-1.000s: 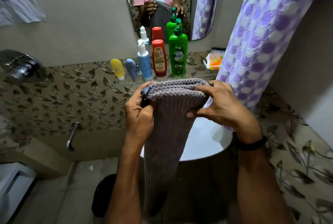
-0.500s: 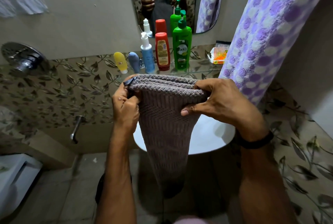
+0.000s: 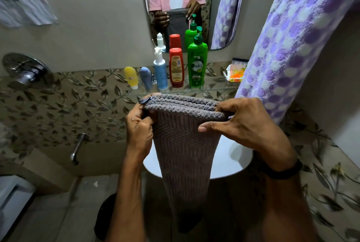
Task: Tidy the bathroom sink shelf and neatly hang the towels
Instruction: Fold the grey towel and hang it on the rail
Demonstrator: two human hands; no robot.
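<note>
A folded grey towel (image 3: 185, 148) hangs down in front of me, over the white sink (image 3: 231, 161). My left hand (image 3: 139, 128) pinches its top left corner and my right hand (image 3: 245, 122) grips its top right edge. Behind the towel's top runs the glass shelf (image 3: 214, 88) with a yellow tube (image 3: 131, 77), a blue tube (image 3: 146, 78), a white-and-blue pump bottle (image 3: 160, 70), a red bottle (image 3: 176, 67) and a green pump bottle (image 3: 197, 64). An orange packet (image 3: 236, 71) lies at the shelf's right end. A purple-and-white towel (image 3: 292, 33) hangs at the right.
A mirror (image 3: 177, 5) above the shelf reflects me and the bottles. A chrome shower knob (image 3: 25, 70) and a tap spout (image 3: 78, 148) stick out of the left wall. A light cloth (image 3: 21, 2) hangs top left. A dark bin (image 3: 105, 216) stands on the floor.
Both hands have lifted the grey towel and spread its top edge wider. The view has drifted slightly, so the shelf sits a little higher.
</note>
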